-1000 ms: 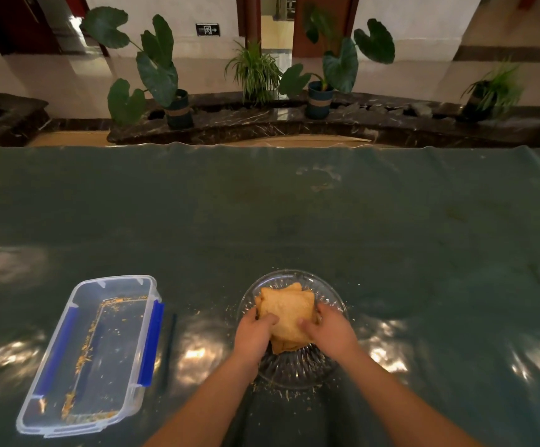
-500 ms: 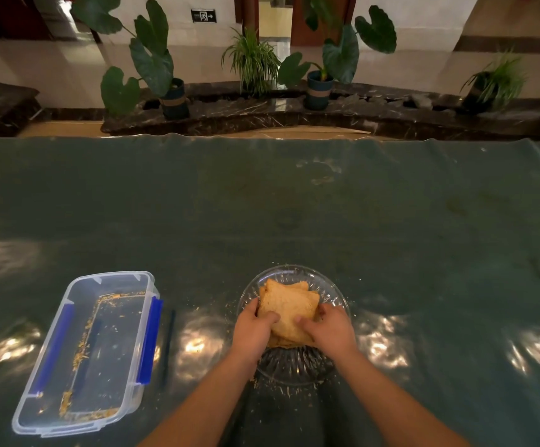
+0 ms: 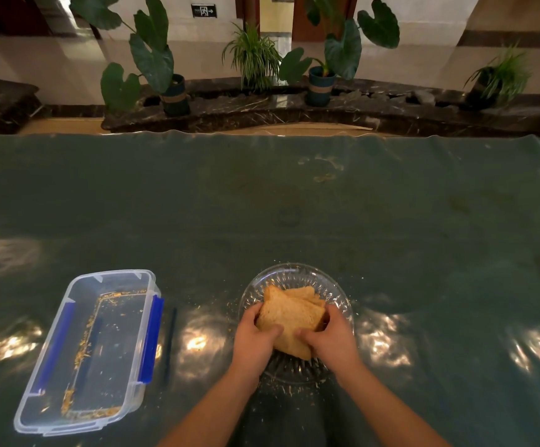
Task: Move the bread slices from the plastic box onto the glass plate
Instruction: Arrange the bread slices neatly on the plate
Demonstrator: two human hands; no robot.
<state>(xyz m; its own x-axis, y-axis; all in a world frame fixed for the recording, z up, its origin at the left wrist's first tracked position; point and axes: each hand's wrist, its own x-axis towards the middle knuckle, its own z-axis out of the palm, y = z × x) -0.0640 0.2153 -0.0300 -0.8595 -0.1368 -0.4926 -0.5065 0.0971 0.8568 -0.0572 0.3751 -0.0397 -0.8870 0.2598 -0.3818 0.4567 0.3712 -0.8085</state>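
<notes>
Bread slices (image 3: pixel 289 317) in a stack over the glass plate (image 3: pixel 336 293), gripped from both sides. Stack tilted, its far edge raised and the near corner pointing down toward the person; long axis roughly from upper left to lower right. Could not tell whether the lowest slice touched the glass. Left hand (image 3: pixel 255 338) clamped on the left side of the stack, thumb on top; right hand (image 3: pixel 331 338) clamped on the right side, thumb also on top, both thumbs nearly meeting at the near edge. Plate round, clear, ribbed, lying on the counter (image 3: pixel 294 214) just in front of the person, crumbs scattered around its rim. Plastic box (image 3: pixel 113 282) well to the left of the plate, apart from it, open, with blue clips on both long sides, long axis running away from the person and leaning slightly right. Only crumbs (image 3: pixel 83 346) inside the box. Counter covered with a dark green glossy sheet, light spots reflected on it. Potted plants (image 3: pixel 152 59) on a dark stone ledge beyond the far edge.
</notes>
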